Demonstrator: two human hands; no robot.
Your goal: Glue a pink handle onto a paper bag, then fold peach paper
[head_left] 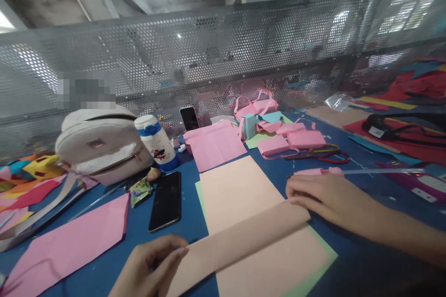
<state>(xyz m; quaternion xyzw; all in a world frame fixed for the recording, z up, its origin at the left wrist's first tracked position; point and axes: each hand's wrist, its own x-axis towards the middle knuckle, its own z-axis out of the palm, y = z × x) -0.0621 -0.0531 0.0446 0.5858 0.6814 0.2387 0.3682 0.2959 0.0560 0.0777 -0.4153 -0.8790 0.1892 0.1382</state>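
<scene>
A long folded strip of peach paper [240, 241] lies slantwise across a larger peach sheet [240, 185], with green paper [325, 248] showing beneath its edges. My left hand [149, 262] pinches the strip's near left end between thumb and fingers. At the far right end, my right hand [318, 195] has its fingers closed on the strip's upper corner. A rolled or folded pink paper piece [313, 171] and a glue stick [379, 171], clear and thin, lie just behind the right hand.
A black phone [165, 202], a white bottle [156, 141] and a backpack [101, 144] stand or lie on the left. Small pink paper bags [306, 139] and scissors [324, 153] are behind. Pink sheets [69, 246] lie left. A perforated metal panel [209, 51] borders the table.
</scene>
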